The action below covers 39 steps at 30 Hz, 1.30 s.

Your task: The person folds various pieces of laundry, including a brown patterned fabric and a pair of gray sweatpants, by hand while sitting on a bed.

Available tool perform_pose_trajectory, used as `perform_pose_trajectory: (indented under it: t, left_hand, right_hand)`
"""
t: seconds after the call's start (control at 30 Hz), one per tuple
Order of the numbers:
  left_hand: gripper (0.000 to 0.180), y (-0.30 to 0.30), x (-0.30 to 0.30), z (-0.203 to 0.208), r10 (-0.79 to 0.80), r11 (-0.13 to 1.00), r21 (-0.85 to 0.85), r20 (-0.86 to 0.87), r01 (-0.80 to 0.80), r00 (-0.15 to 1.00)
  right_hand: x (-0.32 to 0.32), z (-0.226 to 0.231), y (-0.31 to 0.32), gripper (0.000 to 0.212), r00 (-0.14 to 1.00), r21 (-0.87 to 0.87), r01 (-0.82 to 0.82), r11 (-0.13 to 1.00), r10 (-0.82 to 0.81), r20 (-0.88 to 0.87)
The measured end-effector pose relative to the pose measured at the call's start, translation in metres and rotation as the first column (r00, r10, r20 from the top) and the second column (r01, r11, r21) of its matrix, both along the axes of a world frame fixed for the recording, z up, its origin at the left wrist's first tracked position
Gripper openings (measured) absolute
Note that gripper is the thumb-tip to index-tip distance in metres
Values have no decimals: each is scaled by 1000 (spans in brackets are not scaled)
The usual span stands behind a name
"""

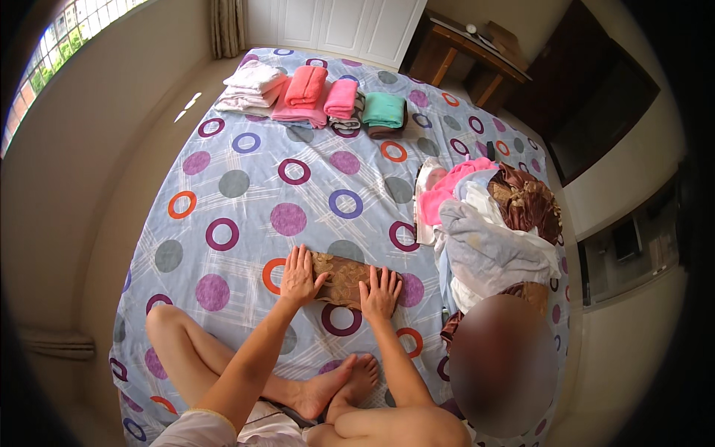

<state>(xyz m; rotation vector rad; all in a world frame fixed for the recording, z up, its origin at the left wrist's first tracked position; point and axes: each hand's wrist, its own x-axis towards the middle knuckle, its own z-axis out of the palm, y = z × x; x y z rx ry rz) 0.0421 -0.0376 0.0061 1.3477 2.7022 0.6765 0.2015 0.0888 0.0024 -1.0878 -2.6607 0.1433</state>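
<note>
Brown patterned cloth (342, 287) flat on bed (261, 197), between both hands, shaped into narrow strip; left hand (299, 279) flat at its left edge, fingers close together, thumb out; right hand (380, 299) flat on right end, fingers spread; neither pinching. Folding looks partly done: white stack (252, 83), coral bundle (305, 88), pink bundle (341, 98), teal bundle (383, 110) neat at far end; loose heap (491, 242) at right seemingly left

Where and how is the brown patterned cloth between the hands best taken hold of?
Probably at its two short ends, the left hand from the left and the right hand from the right: the brown cloth lies flat and oblong on the bed, with a hand near each end.
</note>
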Motion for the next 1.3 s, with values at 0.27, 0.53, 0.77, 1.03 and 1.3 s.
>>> perform_pose_trajectory:
  t: [0.27, 0.53, 0.77, 1.03, 1.3]
  left_hand:
    - [75, -1, -4, -2, -4, 998, -59, 25, 6, 1000]
    - [75, -3, -5, -6, 4, 999, -44, -5, -4, 1000]
    - [69, 1, -3, -4, -26, 999, -41, 39, 28, 999]
    - [56, 9, 13, 8, -45, 997, 52, -105, 50, 994]
    - [55, 15, 46, 5, -202, 978, 61, 10, 201, 979]
  right_hand:
    - [26, -11, 15, 50, 993, -39, 113, 993, -115, -29]
    - [7, 23, 15, 50, 946, -225, 260, 939, -295, -134]
    - [-45, 16, -26, 45, 950, -170, -313, 935, 309, -50]
    - [-43, 3, -25, 52, 941, -86, -328, 941, 334, 60]
    - [-40, 8, -27, 55, 926, -102, -368, 924, 374, 44]
